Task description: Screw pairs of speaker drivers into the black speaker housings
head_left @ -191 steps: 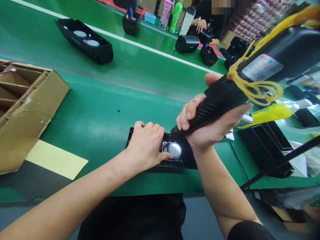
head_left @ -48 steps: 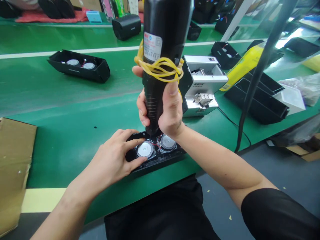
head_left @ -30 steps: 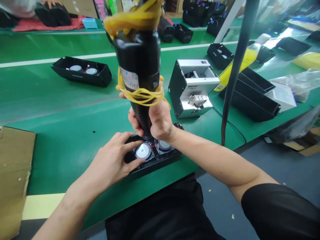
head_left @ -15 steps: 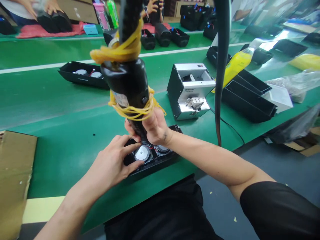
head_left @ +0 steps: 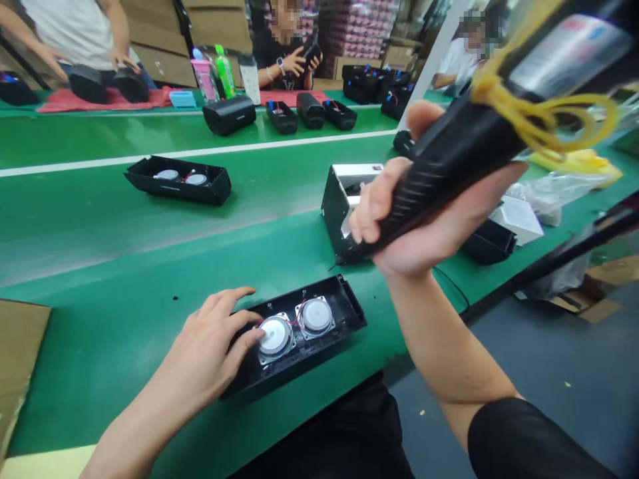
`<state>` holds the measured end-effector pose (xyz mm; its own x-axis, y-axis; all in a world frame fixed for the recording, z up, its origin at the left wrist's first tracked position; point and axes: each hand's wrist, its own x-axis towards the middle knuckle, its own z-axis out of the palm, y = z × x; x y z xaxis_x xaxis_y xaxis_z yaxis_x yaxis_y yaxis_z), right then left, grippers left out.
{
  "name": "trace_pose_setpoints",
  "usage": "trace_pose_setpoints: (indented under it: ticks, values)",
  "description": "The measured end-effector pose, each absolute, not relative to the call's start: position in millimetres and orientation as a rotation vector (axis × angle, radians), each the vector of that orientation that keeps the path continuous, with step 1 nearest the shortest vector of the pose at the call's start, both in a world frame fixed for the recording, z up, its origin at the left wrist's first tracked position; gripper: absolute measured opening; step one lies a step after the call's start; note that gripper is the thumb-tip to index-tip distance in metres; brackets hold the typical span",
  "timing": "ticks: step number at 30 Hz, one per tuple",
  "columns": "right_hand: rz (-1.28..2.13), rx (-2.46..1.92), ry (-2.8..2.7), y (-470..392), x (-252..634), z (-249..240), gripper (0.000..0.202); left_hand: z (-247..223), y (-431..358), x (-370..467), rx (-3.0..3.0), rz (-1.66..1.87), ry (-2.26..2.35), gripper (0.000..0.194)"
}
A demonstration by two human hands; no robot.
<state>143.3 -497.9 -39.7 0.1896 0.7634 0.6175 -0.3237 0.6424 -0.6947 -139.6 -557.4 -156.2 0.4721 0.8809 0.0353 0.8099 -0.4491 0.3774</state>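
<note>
My right hand [head_left: 419, 233] is wrapped round a black electric screwdriver [head_left: 434, 166] with yellow rubber bands on its body. The screwdriver is raised and tilted, its lower end pointing down and left, apart from the housing. On the near side of the green bench lies an open black speaker housing [head_left: 304, 356] with two round silver speakers, a left speaker [head_left: 274, 334] and a right speaker [head_left: 316, 315], joined by thin red wires. My left hand [head_left: 217, 339] rests at the housing's left end, fingers apart, the fingertips at the left speaker's edge.
Behind my right hand stands a small black-and-silver machine [head_left: 334, 213], partly hidden. Another open speaker housing [head_left: 180, 179] lies farther back. A cardboard box [head_left: 20, 366] is at the left edge. Co-workers handle black housings across the bench, near bottles [head_left: 224, 73].
My right hand has lifted the screwdriver off the left speaker, up and to the right, tilting it. My left hand's fingers have loosened around that speaker. The view has tipped upward.
</note>
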Motion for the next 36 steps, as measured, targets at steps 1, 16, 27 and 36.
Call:
trace_pose_setpoints:
  ticks: [1,16,27,36]
  values:
    - [0.752,-0.490,-1.142,-495,156,-37,0.065,-159,-556,-141,2.412,0.328,1.449,0.045]
    - [0.302,-0.529,-1.173,-453,235,-71,0.054,-136,-568,-94,2.777,0.680,1.456,0.028]
    - [0.336,-0.637,-1.173,-451,235,-85,0.061,-155,-604,-118,2.789,0.658,1.299,0.011]
    - [0.402,-0.613,-1.179,-467,231,-79,0.059,-162,-597,-143,2.468,0.854,1.456,0.021]
